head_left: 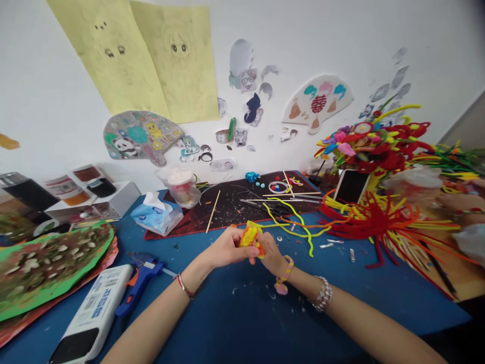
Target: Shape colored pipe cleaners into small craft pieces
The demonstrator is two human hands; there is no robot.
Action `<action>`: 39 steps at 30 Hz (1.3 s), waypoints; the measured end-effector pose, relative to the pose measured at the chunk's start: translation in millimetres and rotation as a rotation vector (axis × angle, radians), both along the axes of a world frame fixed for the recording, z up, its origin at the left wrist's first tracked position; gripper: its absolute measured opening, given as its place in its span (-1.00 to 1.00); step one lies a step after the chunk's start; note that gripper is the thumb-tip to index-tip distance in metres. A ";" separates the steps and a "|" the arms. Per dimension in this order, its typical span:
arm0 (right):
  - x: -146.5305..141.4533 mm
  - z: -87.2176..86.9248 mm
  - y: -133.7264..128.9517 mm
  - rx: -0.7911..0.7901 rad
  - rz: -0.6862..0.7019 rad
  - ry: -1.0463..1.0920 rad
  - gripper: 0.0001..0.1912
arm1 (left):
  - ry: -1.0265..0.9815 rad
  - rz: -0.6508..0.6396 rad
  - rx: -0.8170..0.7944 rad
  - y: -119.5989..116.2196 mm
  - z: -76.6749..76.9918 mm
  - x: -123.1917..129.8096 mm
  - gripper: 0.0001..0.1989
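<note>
Through the head camera I have both hands together just above the blue worktop [212, 316]. My left hand [227, 247] and right hand [271, 254] are both closed on a yellow-and-orange pipe-cleaner bundle [250, 237], pinching it between the fingers from either side. The bundle sits between the hands and is partly hidden by them, so I cannot make out its exact shape. A long yellow pipe cleaner [295, 231] lies on the worktop just beyond my right hand, and an orange pipe cleaner [303, 221] runs beside it.

A red string bracelet [185, 285] circles the left wrist, and a beaded bracelet [323, 293] circles the right. Farther ahead, a black craft mat [227, 212] carries wooden sticks and small blue bits, with a tissue pack [157, 215] at its near left corner and a clear plastic cup [182, 188] behind that. To the left, a blue-and-orange hot glue gun [142, 283] lies beside a white box [91, 316].

On the right, a spray of red pipe cleaners [373, 220] fans out below a phone [350, 186] and a colourful pipe-cleaner bouquet [373, 144]. A co-worker's hand [458, 201] shows at the right edge.
</note>
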State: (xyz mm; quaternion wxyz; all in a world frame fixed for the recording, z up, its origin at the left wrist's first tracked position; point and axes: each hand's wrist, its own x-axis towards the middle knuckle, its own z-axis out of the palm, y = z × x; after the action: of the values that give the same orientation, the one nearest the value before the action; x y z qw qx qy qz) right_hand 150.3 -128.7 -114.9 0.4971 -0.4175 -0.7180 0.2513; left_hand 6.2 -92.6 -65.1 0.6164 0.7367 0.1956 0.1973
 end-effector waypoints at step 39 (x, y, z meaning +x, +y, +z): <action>8.8 5.4 7.6 -0.614 0.733 0.540 -0.70 | 0.251 0.269 1.511 24.3 -6.5 -23.0 -0.75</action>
State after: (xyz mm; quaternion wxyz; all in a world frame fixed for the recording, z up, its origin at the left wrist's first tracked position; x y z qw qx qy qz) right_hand 159.1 -121.1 -109.5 0.3988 -0.1866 -0.5569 0.7043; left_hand -16.8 -68.3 -71.7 -0.1091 0.9438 0.1641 0.2652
